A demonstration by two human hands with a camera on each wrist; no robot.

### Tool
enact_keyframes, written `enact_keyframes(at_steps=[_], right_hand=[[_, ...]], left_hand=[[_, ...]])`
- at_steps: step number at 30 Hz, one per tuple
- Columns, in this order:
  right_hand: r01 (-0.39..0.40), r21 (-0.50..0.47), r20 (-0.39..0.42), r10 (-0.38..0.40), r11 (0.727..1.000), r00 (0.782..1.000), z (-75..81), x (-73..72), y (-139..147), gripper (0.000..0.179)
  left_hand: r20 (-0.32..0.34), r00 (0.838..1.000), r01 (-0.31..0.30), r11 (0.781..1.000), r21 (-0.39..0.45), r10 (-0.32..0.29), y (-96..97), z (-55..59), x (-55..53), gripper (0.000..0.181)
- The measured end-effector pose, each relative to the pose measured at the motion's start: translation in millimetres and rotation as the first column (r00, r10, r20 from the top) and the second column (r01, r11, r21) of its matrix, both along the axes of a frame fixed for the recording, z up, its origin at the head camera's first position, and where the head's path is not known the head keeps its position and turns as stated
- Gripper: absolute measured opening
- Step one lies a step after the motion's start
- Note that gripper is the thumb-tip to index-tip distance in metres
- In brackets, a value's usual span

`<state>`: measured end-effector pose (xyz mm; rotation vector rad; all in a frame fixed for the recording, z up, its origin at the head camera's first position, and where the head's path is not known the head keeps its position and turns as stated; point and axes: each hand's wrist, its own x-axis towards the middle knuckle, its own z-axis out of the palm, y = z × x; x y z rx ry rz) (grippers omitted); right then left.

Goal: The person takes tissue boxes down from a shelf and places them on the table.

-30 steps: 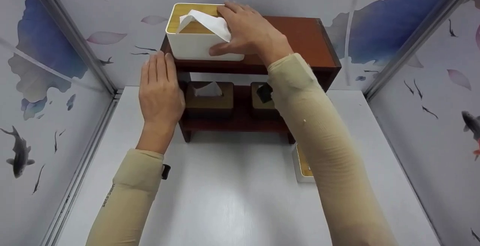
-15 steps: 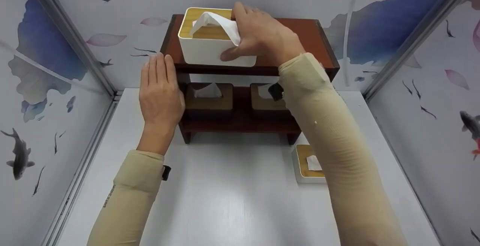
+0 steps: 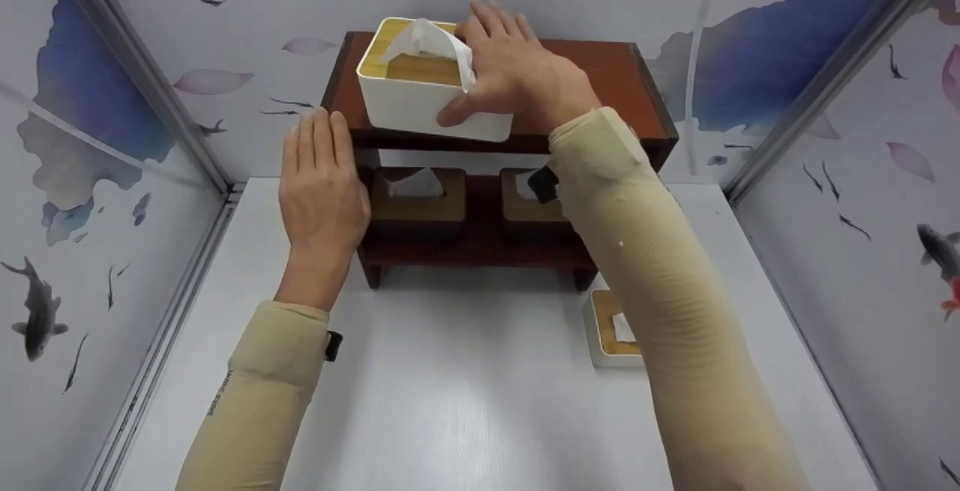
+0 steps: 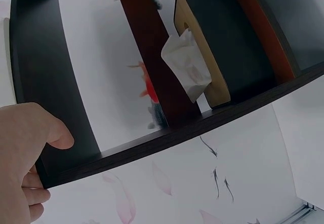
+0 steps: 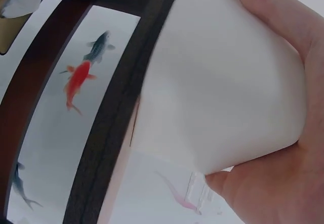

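My right hand (image 3: pixel 521 75) grips a white tissue box (image 3: pixel 420 112) with a wood-coloured lid, thumb on its front wall and fingers behind. The box is on the left half of the reddish-brown wooden shelf's top (image 3: pixel 600 82), turned slightly. A white tissue (image 3: pixel 427 37) sticks up from its lid, partly behind the hand. At the shelf's left end, my left hand (image 3: pixel 324 184) holds the upper corner. Its fingers lie along the outside in the head view; the left wrist view shows the thumb (image 4: pixel 61 135) on the inner side.
Two dark tissue boxes with wooden lids stand on the lower board, the left one (image 3: pixel 420 206) in full view and the right one (image 3: pixel 529 206) partly behind my forearm. Another white tissue box (image 3: pixel 604 326) sits at the front right. Printed walls (image 3: pixel 825 139) enclose the white table (image 3: pixel 435 371).
My right hand and the white tissue box have shifted right along the shelf top, and the box has turned slightly since. My left hand stays at the corner.
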<state>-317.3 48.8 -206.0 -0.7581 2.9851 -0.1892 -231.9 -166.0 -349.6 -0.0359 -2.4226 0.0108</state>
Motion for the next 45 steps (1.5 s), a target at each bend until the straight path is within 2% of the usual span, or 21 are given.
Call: enact_keyframes(at_steps=[16, 24, 29, 40, 45], right_hand=[[0.016, 0.041, -0.038, -0.015, 0.999, 0.999, -3.8, 1.3, -1.9, 0.101], [0.023, 0.074, -0.016, -0.022, 0.997, 1.0, -2.9, 4.4, 0.1, 0.105], [0.022, 0.042, -0.019, -0.022, 0.999, 1.0, -4.5, 5.4, 0.2, 0.104], [0.019, 0.014, -0.012, -0.019, 1.0, 1.0, -3.6, 6.1, 5.6, 0.103], [0.009, -0.015, 0.001, -0.009, 1.0, 1.0, -2.5, 7.7, 4.7, 0.102]], left_hand=[[-0.021, 1.0, -0.007, 1.0, -0.002, 0.007, 1.7, -2.2, -0.5, 0.053], [0.014, 1.0, -0.02, 1.0, -0.014, 0.02, 1.7, 0.0, 1.4, 0.054], [0.032, 0.999, -0.03, 0.999, -0.02, 0.03, 2.0, -0.1, 0.8, 0.056], [-0.015, 1.0, -0.013, 0.999, -0.034, 0.013, 2.8, -3.5, -1.7, 0.055], [-0.013, 1.0, -0.012, 0.999, -0.037, 0.011, -0.1, -3.6, -0.7, 0.055]])
